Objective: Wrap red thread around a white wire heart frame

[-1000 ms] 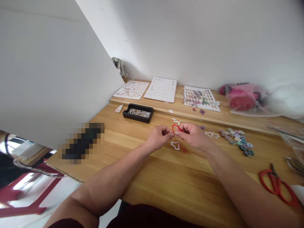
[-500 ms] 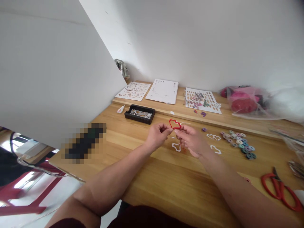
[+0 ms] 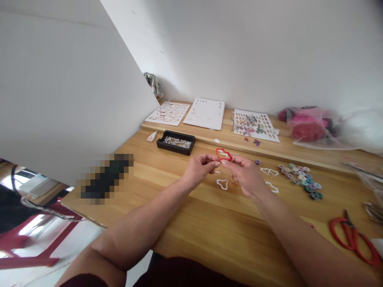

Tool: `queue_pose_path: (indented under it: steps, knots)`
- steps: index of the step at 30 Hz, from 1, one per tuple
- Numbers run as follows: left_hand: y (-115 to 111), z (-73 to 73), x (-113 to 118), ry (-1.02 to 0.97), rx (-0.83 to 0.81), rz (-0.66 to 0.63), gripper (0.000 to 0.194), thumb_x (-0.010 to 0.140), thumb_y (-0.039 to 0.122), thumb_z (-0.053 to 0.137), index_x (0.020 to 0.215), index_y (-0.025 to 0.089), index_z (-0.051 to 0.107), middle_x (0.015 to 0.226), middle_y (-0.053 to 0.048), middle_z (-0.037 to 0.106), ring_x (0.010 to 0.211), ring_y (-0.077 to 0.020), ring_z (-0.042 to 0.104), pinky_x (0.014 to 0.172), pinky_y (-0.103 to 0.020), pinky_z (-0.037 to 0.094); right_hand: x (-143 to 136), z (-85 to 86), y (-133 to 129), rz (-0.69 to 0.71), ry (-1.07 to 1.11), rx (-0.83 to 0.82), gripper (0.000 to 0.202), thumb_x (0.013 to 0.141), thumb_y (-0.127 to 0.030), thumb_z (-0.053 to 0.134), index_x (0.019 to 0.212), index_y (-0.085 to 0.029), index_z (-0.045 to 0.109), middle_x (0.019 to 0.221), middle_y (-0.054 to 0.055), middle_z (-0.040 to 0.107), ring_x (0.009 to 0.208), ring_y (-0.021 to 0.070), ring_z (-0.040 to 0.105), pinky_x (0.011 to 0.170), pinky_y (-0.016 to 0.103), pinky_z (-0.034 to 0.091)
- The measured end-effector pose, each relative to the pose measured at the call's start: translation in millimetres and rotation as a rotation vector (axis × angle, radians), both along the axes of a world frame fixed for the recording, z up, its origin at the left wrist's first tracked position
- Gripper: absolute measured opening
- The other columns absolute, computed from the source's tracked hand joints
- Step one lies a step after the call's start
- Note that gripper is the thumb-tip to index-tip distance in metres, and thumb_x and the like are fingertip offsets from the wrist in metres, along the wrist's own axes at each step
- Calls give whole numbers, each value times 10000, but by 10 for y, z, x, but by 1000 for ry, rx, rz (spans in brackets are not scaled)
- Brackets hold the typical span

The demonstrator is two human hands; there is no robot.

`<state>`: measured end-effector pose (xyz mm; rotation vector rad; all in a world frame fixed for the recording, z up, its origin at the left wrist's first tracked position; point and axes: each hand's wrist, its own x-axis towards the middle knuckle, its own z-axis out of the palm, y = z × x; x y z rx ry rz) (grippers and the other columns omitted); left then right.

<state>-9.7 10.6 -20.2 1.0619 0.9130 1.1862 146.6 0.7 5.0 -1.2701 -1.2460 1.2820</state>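
Left hand (image 3: pixel 199 170) and right hand (image 3: pixel 244 173) held close together above a wooden table (image 3: pixel 194 227), fingers curled, a red frame (image 3: pixel 226 152) pinched at its near edge by both closed grips, raised off the wood

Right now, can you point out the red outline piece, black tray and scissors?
Red outline piece (image 3: pixel 224 151), head view: on its upper edge.
Black tray (image 3: pixel 174 149), head view: on its near wall.
Scissors (image 3: pixel 355 240), head view: on the red handles.

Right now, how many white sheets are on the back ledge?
3 visible: the left sheet with curved outlines; the mostly blank middle sheet; the right sheet with rows of ovals, partly covered by flower-like pieces. Others may be stacked underneath.
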Motion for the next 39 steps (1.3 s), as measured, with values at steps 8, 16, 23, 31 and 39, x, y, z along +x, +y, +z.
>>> queue_pose_path:
  steps: [8,16,23,31,39]
  knots:
    - [-14,36,-21,-8,48,-31,342,646,305,821,886,112,671,764,-27,668,662,-83,571,619,-219,468,37,5,30,-8,-16,39,316,675,-402,759,919,-203,738,672,8,619,543,114,445,463,259,293]
    - [-24,51,-6,50,5,31,281,666,281,794,866,119,681,766,-36,675,648,-92,573,555,-202,443,40,-36,35,5,-42,39,281,691,-403,757,879,-196,728,755,30,657,600,129,504,474,261,326]
    - [-25,75,-10,103,48,59,184,676,246,766,787,119,694,742,-34,692,657,-99,589,644,-229,448,41,-44,34,26,-83,67,350,717,-431,755,959,-178,741,765,28,673,581,118,489,480,254,322]
    - [-28,106,-31,193,45,86,202,664,310,768,709,129,689,680,-20,664,609,-105,547,598,-234,402,64,-82,44,43,-93,94,305,728,-425,751,901,-175,734,773,33,678,617,128,508,534,266,362]
    - [-7,110,-81,133,2,-45,259,649,355,775,711,131,661,666,7,613,614,-85,492,636,-239,369,112,-115,86,78,-134,91,273,721,-423,771,835,-186,698,716,16,638,649,138,520,573,273,374]
